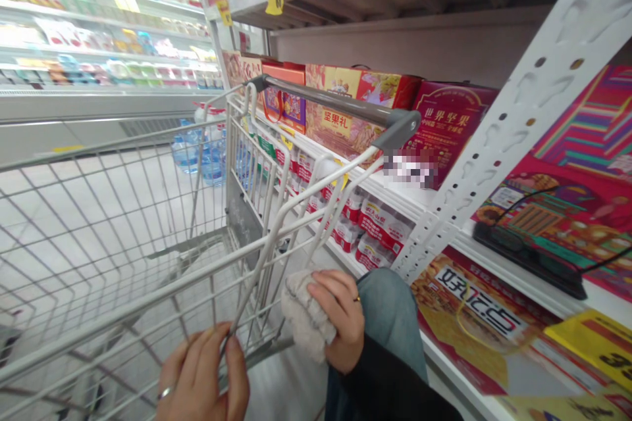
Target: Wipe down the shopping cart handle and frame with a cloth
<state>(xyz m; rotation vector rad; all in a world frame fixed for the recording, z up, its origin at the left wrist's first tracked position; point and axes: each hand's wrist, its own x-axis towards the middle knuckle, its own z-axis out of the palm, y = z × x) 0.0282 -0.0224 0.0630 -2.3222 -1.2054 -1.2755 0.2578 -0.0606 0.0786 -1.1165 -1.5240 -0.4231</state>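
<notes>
A metal shopping cart stands in front of me, its grey handle bar at the far right end. Low at its near side, my left hand is closed round a thin wire of the cart frame, a ring on one finger. My right hand grips a crumpled, light grey cloth close to the cart's lower wires and in front of my bent knee. The fingertips press into the cloth from above. Whether the cloth touches the cart I cannot tell.
To the right runs a white shelf rack with boxed nut gifts, shrink-wrapped bottles and a perforated post. Dark glasses lie on a shelf. Large water bottles stand on the floor near a lit refrigerated display.
</notes>
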